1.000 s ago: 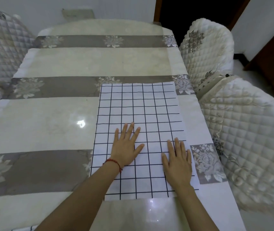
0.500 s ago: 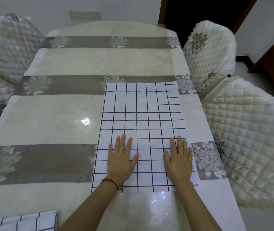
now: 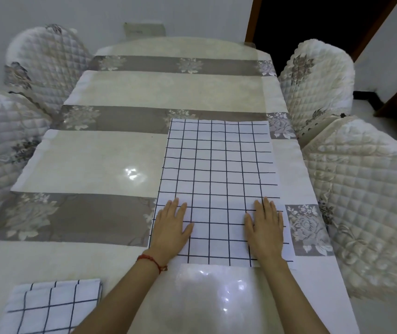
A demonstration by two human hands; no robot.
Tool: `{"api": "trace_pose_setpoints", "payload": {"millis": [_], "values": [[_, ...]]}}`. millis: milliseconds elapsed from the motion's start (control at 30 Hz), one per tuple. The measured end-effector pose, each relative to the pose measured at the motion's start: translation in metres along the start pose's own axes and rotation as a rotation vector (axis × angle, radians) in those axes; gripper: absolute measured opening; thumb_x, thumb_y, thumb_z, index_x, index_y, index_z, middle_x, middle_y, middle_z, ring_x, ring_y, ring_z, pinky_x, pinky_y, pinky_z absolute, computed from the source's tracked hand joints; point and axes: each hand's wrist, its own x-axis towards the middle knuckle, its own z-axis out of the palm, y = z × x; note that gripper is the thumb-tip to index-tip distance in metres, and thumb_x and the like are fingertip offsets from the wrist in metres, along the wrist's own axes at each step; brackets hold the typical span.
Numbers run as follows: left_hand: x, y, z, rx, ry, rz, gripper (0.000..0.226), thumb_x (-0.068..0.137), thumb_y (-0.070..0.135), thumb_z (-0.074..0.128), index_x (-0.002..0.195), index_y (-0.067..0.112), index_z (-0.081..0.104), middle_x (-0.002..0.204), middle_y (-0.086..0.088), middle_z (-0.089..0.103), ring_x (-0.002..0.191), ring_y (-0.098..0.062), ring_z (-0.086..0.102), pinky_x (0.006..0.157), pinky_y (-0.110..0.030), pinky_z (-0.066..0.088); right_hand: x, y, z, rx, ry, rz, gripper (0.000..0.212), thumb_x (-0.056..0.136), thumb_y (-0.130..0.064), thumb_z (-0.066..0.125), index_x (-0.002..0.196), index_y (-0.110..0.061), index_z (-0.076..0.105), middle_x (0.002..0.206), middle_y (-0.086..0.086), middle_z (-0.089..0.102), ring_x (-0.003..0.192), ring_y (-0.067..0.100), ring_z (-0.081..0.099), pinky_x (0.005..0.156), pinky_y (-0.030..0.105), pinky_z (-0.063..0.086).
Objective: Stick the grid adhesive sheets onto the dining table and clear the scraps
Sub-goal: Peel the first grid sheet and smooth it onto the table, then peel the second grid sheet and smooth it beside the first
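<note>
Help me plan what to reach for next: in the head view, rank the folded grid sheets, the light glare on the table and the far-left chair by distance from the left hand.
From the left hand:
1. Light glare, ahead, slightly left.
2. Folded grid sheets, near-left corner.
3. Far-left chair, beside the table's far end.

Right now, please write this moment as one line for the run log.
step: pressing sheet flat | left hand: flat on grid sheet | right hand: flat on it | folded sheets: near-left on table

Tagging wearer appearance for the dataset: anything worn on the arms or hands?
Both forearms are bare, with no sleeves in view. The left hand has a thin red braided string bracelet at the wrist. The right hand shows no gloves, rings or watch.
</note>
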Motion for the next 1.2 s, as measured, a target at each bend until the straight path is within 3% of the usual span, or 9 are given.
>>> {"api": "trace_pose_setpoints", "payload": {"millis": [133,300,433,533,600,700,733,867,1200], "values": [[-0.051,-0.023,-0.027,-0.104,0.04,0.032,0.049,0.092,0.03,0.051,0.137,0.012,0.042,0.148,-0.009,0.036,0.138,-0.024,0.03,0.113,-0.036,0.025,-0.037,-0.029,-0.007,0.128,-0.059,-0.118,0.043,0.095,-0.021,0.044,0.137,-0.011,0.042,0.149,0.008,0.035,0.14,0.023,0.027,0.116,0.032,0.015],[-0.126,-0.071,-0.058,-0.056,0.153,0.069,0.046,0.081,0.035,0.042,0.099,0.004,0.07,0.101,-0.014,0.071,0.09,-0.029,0.07,0.077,-0.038,0.056,-0.106,-0.083,-0.001,0.256,-0.155,-0.265,0.037,0.093,-0.019,0.048,0.13,-0.017,0.05,0.135,-0.002,0.05,0.127,0.015,0.043,0.104,0.024,0.031],[-0.182,-0.122,-0.067,-0.055,0.191,0.011,0.074,0.094,0.052,0.016,0.096,0.002,0.071,0.1,-0.016,0.072,0.09,-0.031,0.07,0.075,-0.047,0.056,-0.154,-0.134,0.019,0.262,-0.22,-0.373,0.034,0.094,-0.023,0.047,0.127,-0.021,0.051,0.129,-0.007,0.053,0.121,0.011,0.045,0.091,0.015,0.028],[-0.213,-0.164,-0.078,-0.051,0.222,-0.019,0.081,0.094,0.054,0.009,0.096,0.002,0.071,0.1,-0.017,0.072,0.091,-0.033,0.069,0.074,-0.049,0.055,-0.185,-0.175,0.041,0.272,-0.265,-0.389,0.036,0.095,-0.025,0.045,0.131,-0.022,0.049,0.134,-0.008,0.05,0.125,0.01,0.042,0.097,0.016,0.028],[-0.227,-0.191,-0.083,-0.081,0.232,-0.051,0.072,0.095,0.05,0.017,0.098,0.002,0.071,0.104,-0.019,0.071,0.096,-0.036,0.067,0.079,-0.05,0.054,-0.201,-0.199,0.055,0.292,-0.277,-0.368,0.036,0.095,-0.026,0.045,0.131,-0.023,0.048,0.136,-0.007,0.049,0.126,0.01,0.042,0.101,0.019,0.029],[-0.237,-0.229,-0.08,-0.146,0.253,-0.149,0.031,0.087,0.022,0.059,0.108,0.0,0.067,0.117,-0.02,0.065,0.108,-0.038,0.061,0.09,-0.048,0.049,-0.217,-0.228,0.075,0.283,-0.266,-0.3,0.036,0.094,-0.028,0.046,0.13,-0.022,0.049,0.135,-0.005,0.051,0.124,0.013,0.043,0.099,0.022,0.032],[-0.237,-0.238,-0.079,-0.181,0.242,-0.175,0.034,0.084,0.015,0.064,0.114,0.001,0.063,0.124,-0.019,0.06,0.115,-0.037,0.057,0.095,-0.045,0.046,-0.221,-0.234,0.082,0.255,-0.265,-0.269,0.035,0.094,-0.028,0.047,0.128,-0.021,0.05,0.133,-0.003,0.052,0.122,0.015,0.045,0.096,0.024,0.035],[-0.24,-0.256,-0.075,-0.306,0.154,-0.262,0.045,0.088,0.019,0.059,0.131,0.008,0.049,0.138,-0.012,0.046,0.126,-0.026,0.041,0.103,-0.032,0.037,-0.233,-0.248,0.098,0.198,-0.289,-0.043,0.033,0.089,-0.027,0.053,0.12,-0.017,0.053,0.117,0.005,0.054,0.107,0.02,0.052,0.082,0.029,0.043],[-0.24,-0.253,-0.07,-0.52,0.187,-0.417,0.051,0.082,0.006,0.065,0.129,0.006,0.048,0.124,-0.015,0.047,0.109,-0.028,0.052,0.092,-0.032,0.044,-0.244,-0.258,0.11,0.378,-0.145,0.149,0.011,0.084,-0.018,0.064,0.09,-0.016,0.056,0.09,0.003,0.06,0.076,0.014,0.052,0.067,0.021,0.039]]}}
